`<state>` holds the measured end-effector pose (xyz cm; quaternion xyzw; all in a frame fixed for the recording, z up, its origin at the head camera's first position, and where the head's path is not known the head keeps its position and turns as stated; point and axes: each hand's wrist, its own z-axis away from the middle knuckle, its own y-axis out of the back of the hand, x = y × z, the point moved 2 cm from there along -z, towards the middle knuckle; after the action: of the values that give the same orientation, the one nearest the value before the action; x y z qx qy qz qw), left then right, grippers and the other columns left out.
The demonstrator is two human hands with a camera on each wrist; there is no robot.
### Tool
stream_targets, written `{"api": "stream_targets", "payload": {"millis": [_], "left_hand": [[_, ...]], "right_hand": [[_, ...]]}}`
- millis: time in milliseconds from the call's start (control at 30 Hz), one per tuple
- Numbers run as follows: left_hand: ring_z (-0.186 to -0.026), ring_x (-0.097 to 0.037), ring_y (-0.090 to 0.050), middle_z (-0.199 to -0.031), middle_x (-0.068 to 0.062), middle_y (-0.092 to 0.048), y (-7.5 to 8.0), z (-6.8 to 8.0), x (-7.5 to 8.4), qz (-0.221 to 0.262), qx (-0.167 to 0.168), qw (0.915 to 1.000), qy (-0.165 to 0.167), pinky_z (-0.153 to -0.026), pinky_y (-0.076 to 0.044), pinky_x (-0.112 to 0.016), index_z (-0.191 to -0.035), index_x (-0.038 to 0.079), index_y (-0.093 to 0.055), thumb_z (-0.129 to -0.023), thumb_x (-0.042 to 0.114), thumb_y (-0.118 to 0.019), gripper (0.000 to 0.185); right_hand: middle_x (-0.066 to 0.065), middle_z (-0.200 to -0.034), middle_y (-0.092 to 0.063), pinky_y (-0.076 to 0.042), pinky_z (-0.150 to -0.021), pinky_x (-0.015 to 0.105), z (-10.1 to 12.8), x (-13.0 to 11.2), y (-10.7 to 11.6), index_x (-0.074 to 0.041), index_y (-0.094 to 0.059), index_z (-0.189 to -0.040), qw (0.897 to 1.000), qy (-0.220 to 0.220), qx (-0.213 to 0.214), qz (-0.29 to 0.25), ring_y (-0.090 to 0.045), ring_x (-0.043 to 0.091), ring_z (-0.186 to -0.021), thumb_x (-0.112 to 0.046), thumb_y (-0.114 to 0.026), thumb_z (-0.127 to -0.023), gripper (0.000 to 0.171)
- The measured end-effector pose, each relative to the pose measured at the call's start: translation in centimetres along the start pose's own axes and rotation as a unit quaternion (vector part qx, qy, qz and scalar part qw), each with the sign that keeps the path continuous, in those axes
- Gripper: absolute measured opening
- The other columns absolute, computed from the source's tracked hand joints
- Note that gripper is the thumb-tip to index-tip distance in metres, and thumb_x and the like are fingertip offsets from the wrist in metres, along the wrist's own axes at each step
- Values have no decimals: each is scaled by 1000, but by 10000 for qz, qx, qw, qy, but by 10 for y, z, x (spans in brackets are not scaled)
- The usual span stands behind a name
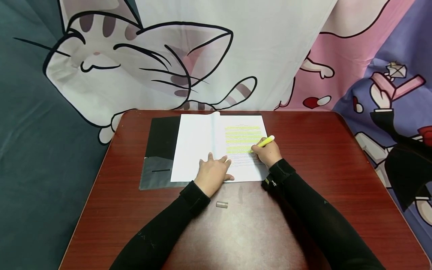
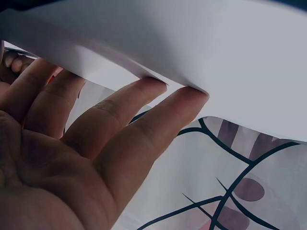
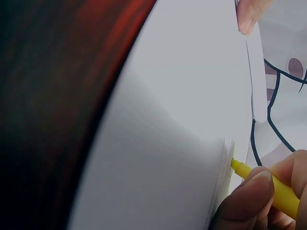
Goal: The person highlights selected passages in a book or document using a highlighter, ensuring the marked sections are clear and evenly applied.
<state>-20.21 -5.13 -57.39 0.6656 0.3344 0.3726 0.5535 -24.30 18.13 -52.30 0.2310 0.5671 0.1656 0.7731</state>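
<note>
My right hand (image 1: pixel 269 154) pinches a yellow highlighter (image 1: pixel 268 140) between thumb and fingers. Its tip meets the printed right page (image 1: pixel 243 173) of white paper, where many text lines carry yellow marking; the lines below the tip are plain. In the right wrist view the highlighter (image 3: pixel 285 196) slants down to the sheet. My left hand (image 1: pixel 212 175) rests with spread fingers on the lower middle of the pages, near the fold. Its fingertips (image 2: pixel 194 96) press against the paper in the left wrist view. The blank left page (image 1: pixel 194 150) lies turned over beside it.
Under the sheets lies a dark folder (image 1: pixel 163 137) with a clear pocket at its lower left. A small greyish cylinder (image 1: pixel 222 204) lies on the reddish-brown table (image 1: pixel 337 180), just in front of the left hand. A cartoon-print curtain (image 1: pixel 263 45) hangs behind the table's far edge.
</note>
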Motion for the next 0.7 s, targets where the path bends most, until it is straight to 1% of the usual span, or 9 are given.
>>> {"api": "stream_targets", "payload": {"millis": [67, 100, 200, 300, 333, 467, 567, 700], "left_hand": [[-143, -59, -66, -159, -1, -73, 1, 0, 0, 33, 15, 10000, -8, -98, -61, -81, -149, 23, -77, -89, 65, -83, 74], [-144, -58, -66, -159, -1, -72, 8, 3, 1, -2, 6, 10000, -5, -99, -61, -79, -150, 23, -77, -90, 65, -83, 73], [-145, -57, -66, -160, 0, -72, 8, 3, 1, -12, -38, 10000, 16, -101, -61, -79, -150, 24, -77, -91, 65, -81, 72], [-146, -55, -66, -161, 2, -71, 4, 3, 0, -124, -99, 9999, 27, -101, -62, -77, -151, 26, -76, -93, 68, -77, 72], [-145, -56, -66, -161, 2, -71, -1, 0, -1, -115, -113, 9999, 19, -100, -62, -78, -151, 27, -76, -93, 69, -77, 72], [-145, -55, -67, -161, 4, -70, -7, -2, -3, -284, -117, 9995, -1, -99, -63, -77, -152, 29, -75, -92, 73, -75, 75], [-144, -56, -67, -161, 5, -70, -10, -3, -3, -294, -13, 9996, -35, -97, -63, -77, -151, 29, -75, -91, 74, -75, 76], [-141, -56, -69, -159, 4, -72, -10, -2, -3, -294, 159, 9994, -88, -93, -64, -78, -149, 30, -77, -89, 73, -77, 74]], "right_hand": [[2, -67, -54, -44, -58, 32, 0, 0, 1, -7, -57, -91, 10000, -14, -6, -25, -55, 18, -59, -8, -69, -103, 17], [2, -66, -54, -45, -58, 32, 0, 0, 1, -7, -57, -91, 10000, -29, -2, -38, -55, 18, -59, -8, -69, -103, 16], [1, -65, -54, -44, -59, 32, 1, 1, 2, -7, -58, -91, 10000, -42, -28, -9, -54, 17, -59, -8, -68, -103, 15], [1, -66, -54, -44, -59, 32, 2, 1, 3, -7, -58, -92, 10000, -64, -45, 2, -54, 17, -59, -8, -68, -104, 16], [1, -66, -54, -44, -59, 32, 2, 1, 4, -7, -58, -92, 10000, -60, -49, 10, -54, 17, -59, -8, -68, -104, 16], [1, -67, -53, -44, -59, 32, 2, 1, 6, -7, -59, -92, 10000, -62, -9, -13, -54, 17, -59, -8, -69, -104, 16], [1, -67, -54, -45, -58, 31, 1, 1, 7, -6, -59, -92, 10000, -61, -10, 2, -54, 16, -59, -8, -69, -105, 16], [2, -69, -54, -47, -59, 30, 1, 2, 8, -6, -58, -93, 10000, -62, -8, 27, -56, 16, -59, -8, -68, -105, 15]]}}
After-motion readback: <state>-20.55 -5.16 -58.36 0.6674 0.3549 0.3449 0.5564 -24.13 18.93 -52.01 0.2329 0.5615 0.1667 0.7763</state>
